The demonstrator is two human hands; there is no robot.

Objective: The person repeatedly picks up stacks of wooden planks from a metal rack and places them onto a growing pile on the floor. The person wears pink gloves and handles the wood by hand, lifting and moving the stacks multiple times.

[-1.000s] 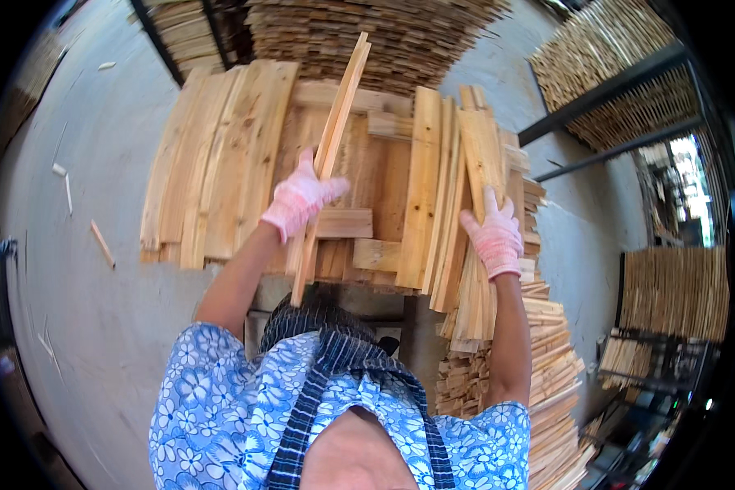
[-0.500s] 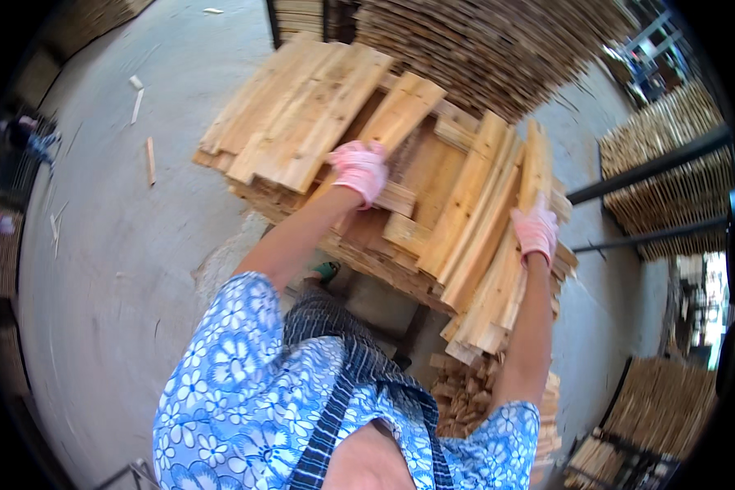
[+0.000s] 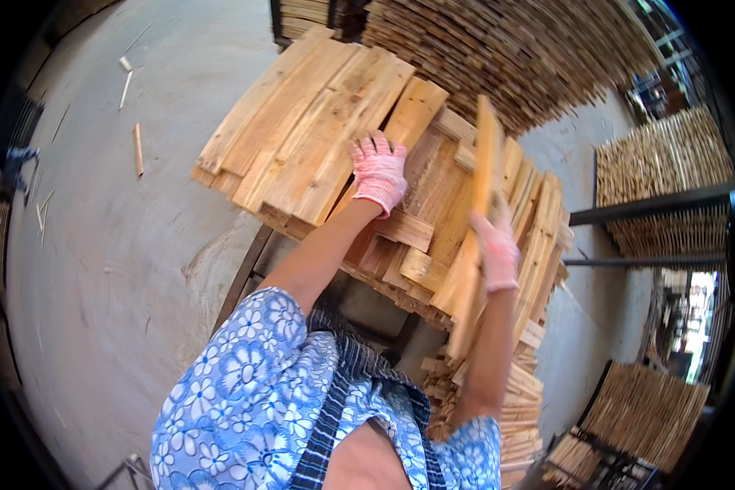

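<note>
Plank in the right hand, over the right side of a wood stack.
Its long axis runs near to far, far end leaning slightly right; the right hand grips it near the middle. The left hand lies flat, fingers spread, on another board pointing far and right.

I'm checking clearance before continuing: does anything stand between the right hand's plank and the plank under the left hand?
Nothing visible stands upright between them. The right hand holds one plank; the left hand rests on the other plank. Between these lie lower boards and short wood blocks.
</note>
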